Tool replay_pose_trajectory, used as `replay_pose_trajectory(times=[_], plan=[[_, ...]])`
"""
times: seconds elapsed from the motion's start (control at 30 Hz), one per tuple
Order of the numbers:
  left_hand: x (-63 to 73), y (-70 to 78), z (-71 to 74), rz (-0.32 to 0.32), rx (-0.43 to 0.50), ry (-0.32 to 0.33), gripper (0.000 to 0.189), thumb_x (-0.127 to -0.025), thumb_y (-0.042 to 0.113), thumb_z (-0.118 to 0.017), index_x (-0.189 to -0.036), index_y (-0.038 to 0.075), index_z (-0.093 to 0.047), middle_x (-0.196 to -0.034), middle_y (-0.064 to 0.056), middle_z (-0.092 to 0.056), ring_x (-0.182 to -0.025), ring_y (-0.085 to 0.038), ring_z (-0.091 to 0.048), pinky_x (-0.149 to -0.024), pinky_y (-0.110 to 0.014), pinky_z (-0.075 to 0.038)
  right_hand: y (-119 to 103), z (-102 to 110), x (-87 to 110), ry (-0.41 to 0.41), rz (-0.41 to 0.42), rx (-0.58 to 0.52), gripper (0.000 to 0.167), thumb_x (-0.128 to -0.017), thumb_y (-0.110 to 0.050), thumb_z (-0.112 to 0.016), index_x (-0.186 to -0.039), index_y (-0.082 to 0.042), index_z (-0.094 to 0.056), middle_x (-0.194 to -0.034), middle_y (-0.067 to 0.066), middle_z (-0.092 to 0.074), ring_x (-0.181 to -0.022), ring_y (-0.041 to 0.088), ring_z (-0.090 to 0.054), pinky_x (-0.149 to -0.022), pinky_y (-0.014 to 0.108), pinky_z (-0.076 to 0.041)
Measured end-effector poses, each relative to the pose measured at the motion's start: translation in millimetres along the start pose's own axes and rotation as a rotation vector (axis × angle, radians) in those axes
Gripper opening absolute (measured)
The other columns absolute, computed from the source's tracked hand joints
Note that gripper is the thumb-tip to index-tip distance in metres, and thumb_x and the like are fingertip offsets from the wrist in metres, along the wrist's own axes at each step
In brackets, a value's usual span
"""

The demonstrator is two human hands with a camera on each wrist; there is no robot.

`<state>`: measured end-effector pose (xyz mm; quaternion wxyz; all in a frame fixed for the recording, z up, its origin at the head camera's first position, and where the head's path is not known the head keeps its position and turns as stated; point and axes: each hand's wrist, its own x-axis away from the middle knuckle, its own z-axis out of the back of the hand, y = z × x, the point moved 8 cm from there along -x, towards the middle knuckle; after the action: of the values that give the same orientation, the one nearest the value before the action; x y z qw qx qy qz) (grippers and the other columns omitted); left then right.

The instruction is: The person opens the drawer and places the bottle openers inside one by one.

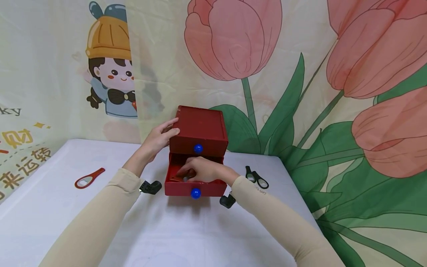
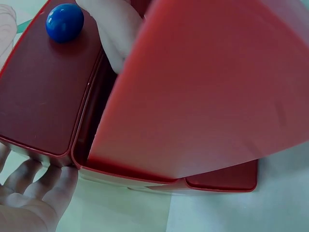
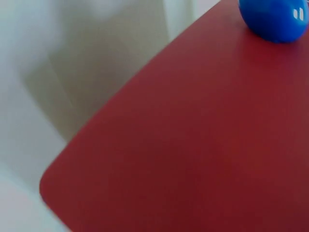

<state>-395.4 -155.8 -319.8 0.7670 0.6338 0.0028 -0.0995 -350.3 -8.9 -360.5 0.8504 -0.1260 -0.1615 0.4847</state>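
Observation:
A red two-drawer box [image 1: 203,124] with blue knobs stands on the white table, its lower drawer [image 1: 180,190] pulled out and its upper drawer closed. My left hand [image 1: 158,139] lies against the box's left side near the top, fingers extended; in the left wrist view those fingers [image 2: 36,186] touch the side wall. Inside the lower drawer my right hand [image 1: 201,170] reaches down, fingers curled about a small dark brown object [image 1: 190,174] whose kind is unclear. In the right wrist view the red drawer front [image 3: 183,135] and blue knob [image 3: 275,17] block sight of the hand.
Left of the box lies a red-rimmed magnifier-like tool [image 1: 90,178]. Black-handled scissors [image 1: 256,177] lie to the right, partly behind the right sleeve. A printed cloth with tulips [image 1: 233,37] hangs behind the white table [image 1: 200,237].

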Motion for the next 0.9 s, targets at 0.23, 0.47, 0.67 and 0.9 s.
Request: replay_pose_trajectory(times=[0.23,0.47,0.67,0.9], plan=[[-0.5,0.4,0.1,-0.001,0.008,-0.005,0.065,-0.110,0.040,-0.056,-0.169,0.031,-0.032,-0.174,-0.009,-0.030,-0.152,-0.037,-0.041,-0.122,-0.060,-0.038,4,16,19.1,0.057,0.010,-0.004,0.043,-0.099,-0.021,-0.078,-0.141,-0.012,-0.071,-0.130,0.003,-0.070,-0.117,0.019,-0.061,-0.095,0.025,-0.055],[-0.8,1.4,0.8,-0.001,0.008,-0.007,0.065,-0.110,0.040,-0.056,-0.169,0.031,-0.031,-0.174,-0.009,-0.029,-0.152,-0.037,-0.040,-0.122,-0.060,-0.037,8,40,56.4,0.127,0.025,-0.031,0.043,-0.097,-0.019,-0.079,-0.138,-0.009,-0.072,-0.127,0.008,-0.068,-0.115,0.024,-0.062,-0.094,0.037,-0.060],[-0.3,1.7,1.7,0.002,0.004,-0.003,0.066,-0.110,0.040,-0.056,-0.169,0.031,-0.030,-0.174,-0.009,-0.029,-0.151,-0.038,-0.041,-0.121,-0.060,-0.039,27,59,95.5,0.213,-0.039,-0.070,0.042,-0.095,-0.015,-0.079,-0.136,-0.009,-0.072,-0.127,0.009,-0.067,-0.112,0.025,-0.064,-0.087,0.030,-0.062],[-0.6,2.4,-0.5,0.004,0.006,-0.008,0.066,-0.110,0.040,-0.057,-0.169,0.031,-0.030,-0.174,-0.010,-0.028,-0.151,-0.039,-0.041,-0.121,-0.060,-0.039,61,68,140.9,0.293,-0.160,-0.083,0.045,-0.093,-0.016,-0.082,-0.137,-0.012,-0.071,-0.127,0.005,-0.069,-0.111,0.023,-0.066,-0.086,0.031,-0.063]])
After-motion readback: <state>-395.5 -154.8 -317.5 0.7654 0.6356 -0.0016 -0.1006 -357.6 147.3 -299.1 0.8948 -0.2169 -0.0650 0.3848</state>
